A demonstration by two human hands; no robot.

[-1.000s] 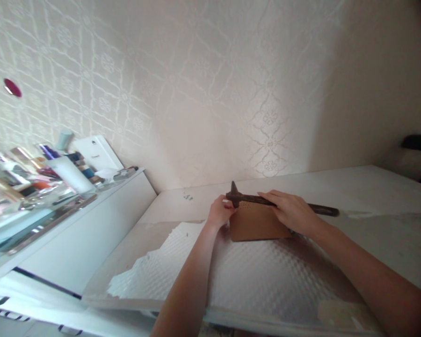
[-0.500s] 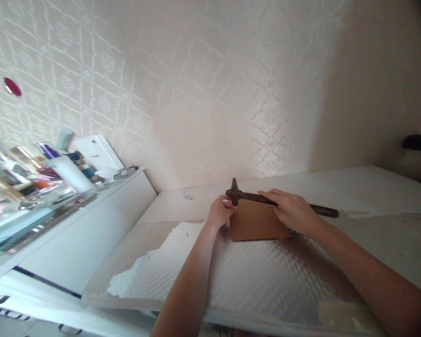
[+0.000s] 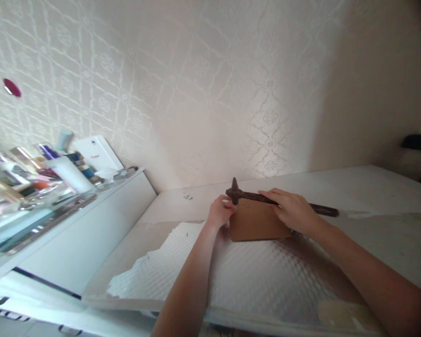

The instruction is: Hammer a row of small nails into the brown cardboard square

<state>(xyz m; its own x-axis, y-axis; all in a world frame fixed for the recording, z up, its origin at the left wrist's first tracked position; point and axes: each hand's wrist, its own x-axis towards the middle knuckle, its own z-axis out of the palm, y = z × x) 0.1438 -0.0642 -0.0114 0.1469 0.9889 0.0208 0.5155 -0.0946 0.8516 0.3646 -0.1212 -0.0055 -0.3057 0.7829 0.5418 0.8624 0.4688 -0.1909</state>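
A brown leather-like piece [image 3: 256, 223] lies flat on the white table [image 3: 354, 187], with a patch of small dots near its top edge. My right hand [image 3: 291, 210] is wrapped round the shaft of a dark hammer [image 3: 323, 210], whose head [image 3: 235, 192] hovers just over the piece's top left corner. My left hand [image 3: 220, 213] is curled in a pinch at that same corner, right under the hammer head; whatever small thing it pinches is too small to make out.
A textured white sheet [image 3: 231, 276] covers the near part of the table, torn at its left edge. To the left, a lower white shelf [image 3: 91, 224] carries several bottles and tubes [image 3: 66, 171]. A patterned wall stands behind. Small dark bits [image 3: 187, 196] lie near the back corner.
The hammer head has risen slightly from the brown piece's top edge. Both hands stay where they were.
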